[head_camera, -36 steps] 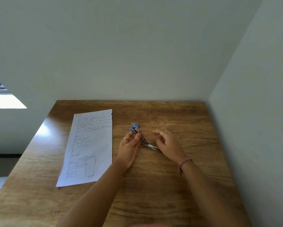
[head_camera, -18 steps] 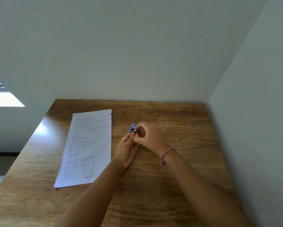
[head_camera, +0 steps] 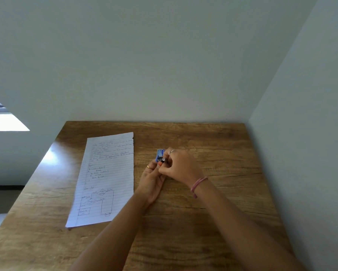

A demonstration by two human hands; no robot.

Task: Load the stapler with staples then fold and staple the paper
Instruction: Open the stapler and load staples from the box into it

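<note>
From my head view, my left hand (head_camera: 153,181) lies near the middle of the wooden table (head_camera: 213,222), its fingers curled up around the small stapler (head_camera: 161,159), of which only a dark metal bit shows. My right hand (head_camera: 180,166) is closed over it from the right side, fingertips pinched together at the stapler's far end; whether they hold a strip of staples I cannot tell, it is too small and covered. Touching that far end is a small blue box (head_camera: 160,154), probably the staples. The lined paper (head_camera: 105,178), handwritten with a flow chart, lies flat and unfolded toward the left edge of the table, well apart from my hands

I judge I am in the loading step: no fold, no staple in the sheet yet, so folding and stapling are all left

A second ago my right hand lay open to the right of the stapler, which showed long and opened out; half a second ago it had crossed onto it, and now it sits there much the same, the paper unmoved
</note>
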